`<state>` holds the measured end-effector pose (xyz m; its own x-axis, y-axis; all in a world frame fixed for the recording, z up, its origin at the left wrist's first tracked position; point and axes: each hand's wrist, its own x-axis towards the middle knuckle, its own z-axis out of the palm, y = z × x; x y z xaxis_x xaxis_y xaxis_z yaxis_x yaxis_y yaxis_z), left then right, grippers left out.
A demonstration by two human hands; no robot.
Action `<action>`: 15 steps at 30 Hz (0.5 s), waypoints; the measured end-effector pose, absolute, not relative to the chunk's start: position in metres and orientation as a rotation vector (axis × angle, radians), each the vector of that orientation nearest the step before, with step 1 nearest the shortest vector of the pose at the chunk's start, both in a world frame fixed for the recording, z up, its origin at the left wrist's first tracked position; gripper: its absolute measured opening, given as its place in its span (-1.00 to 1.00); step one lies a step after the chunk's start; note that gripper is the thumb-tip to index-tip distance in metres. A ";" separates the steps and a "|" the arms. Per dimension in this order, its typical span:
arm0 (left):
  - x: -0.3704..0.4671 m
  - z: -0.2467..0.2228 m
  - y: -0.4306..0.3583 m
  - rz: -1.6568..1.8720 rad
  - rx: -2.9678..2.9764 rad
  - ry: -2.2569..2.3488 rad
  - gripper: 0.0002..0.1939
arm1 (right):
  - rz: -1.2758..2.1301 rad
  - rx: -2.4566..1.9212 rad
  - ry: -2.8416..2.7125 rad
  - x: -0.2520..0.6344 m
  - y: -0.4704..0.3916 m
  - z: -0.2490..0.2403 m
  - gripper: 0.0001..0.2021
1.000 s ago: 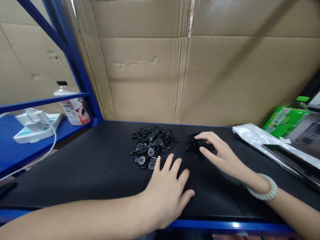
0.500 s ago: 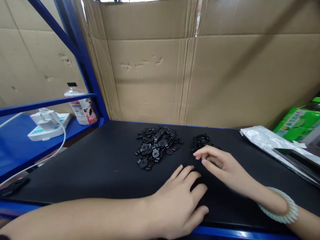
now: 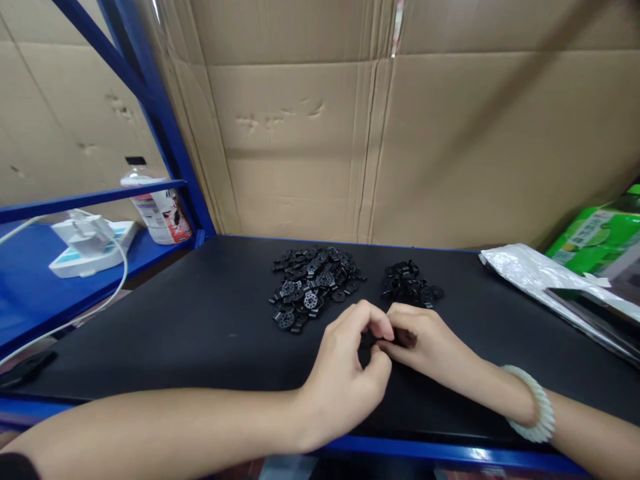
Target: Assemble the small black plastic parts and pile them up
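My left hand (image 3: 345, 367) and my right hand (image 3: 427, 340) meet fingertip to fingertip, low over the front of the black table top (image 3: 200, 353). Both are closed in a pinch around a small black plastic part (image 3: 369, 339), mostly hidden by the fingers. Beyond my left hand lies a large heap of black plastic pieces (image 3: 310, 283) with round perforated discs and short tabs. Just behind my right hand sits a smaller pile of black plastic pieces (image 3: 407, 285), some of them curved.
On the left, a blue shelf (image 3: 30, 280) holds a white power strip (image 3: 90, 257) with plugs and a bottle (image 3: 160, 213). Silvery packaging (image 3: 525, 267), a dark flat device (image 3: 595, 317) and a green package (image 3: 595, 237) are at the right. Cardboard (image 3: 295, 133) walls the back.
My left hand has risen from lying spread on the table and closed into a pinch. The right hand has come away from the smaller pile, toward me, to meet it.
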<state>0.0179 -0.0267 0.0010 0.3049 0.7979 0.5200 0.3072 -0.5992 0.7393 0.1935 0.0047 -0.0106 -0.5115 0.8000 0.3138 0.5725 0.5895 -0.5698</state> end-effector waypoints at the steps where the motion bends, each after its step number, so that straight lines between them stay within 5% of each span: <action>1: 0.019 0.001 -0.025 1.314 2.014 1.008 -0.71 | 0.580 -1.109 -2.223 0.194 0.005 -0.010 -0.92; 9: 0.022 -0.004 -0.011 1.352 1.496 0.825 -0.72 | 1.158 -1.112 -1.685 0.199 0.006 0.000 -0.70; 15: 0.021 0.000 -0.008 1.338 1.378 0.725 -0.74 | 1.450 -0.963 -1.592 0.197 0.004 0.003 -0.73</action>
<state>0.0212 -0.0081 0.0001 0.1955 0.9244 0.3274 -0.2308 -0.2811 0.9315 0.1972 0.0040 0.0030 -0.4247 0.9041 0.0471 0.0374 0.0695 -0.9969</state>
